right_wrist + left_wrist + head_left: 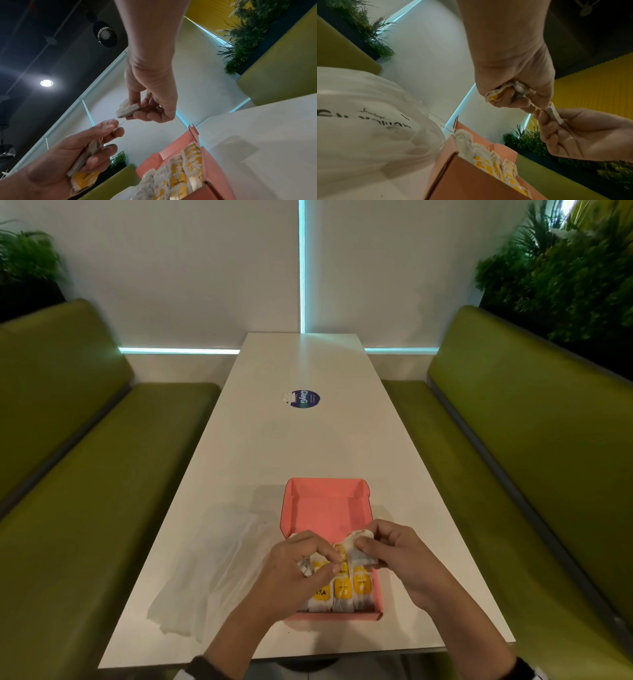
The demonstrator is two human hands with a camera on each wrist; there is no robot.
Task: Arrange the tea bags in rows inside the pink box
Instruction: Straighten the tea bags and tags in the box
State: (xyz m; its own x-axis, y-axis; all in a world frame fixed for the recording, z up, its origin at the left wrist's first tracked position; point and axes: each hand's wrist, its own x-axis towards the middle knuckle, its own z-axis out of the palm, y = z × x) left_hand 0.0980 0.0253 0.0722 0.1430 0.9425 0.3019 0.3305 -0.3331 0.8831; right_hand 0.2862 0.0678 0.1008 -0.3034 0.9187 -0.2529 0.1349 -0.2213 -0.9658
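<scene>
A crumpled clear plastic bag (209, 563) lies on the white tabletop (301, 440) near a round blue sticker (306, 398), with green padded benches (85, 474) and leafy plants (565, 268) at both sides.

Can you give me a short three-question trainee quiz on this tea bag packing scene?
1. True or false: the pink box is full of tea bags.
2. What lies on the table to the left of the box: A) a clear plastic bag, B) a mug, C) scissors?
3. What is the right hand pinching?

Key: 1. False; the far half is bare. 2. A. 3. A tea bag, while the left hand holds more.
</scene>
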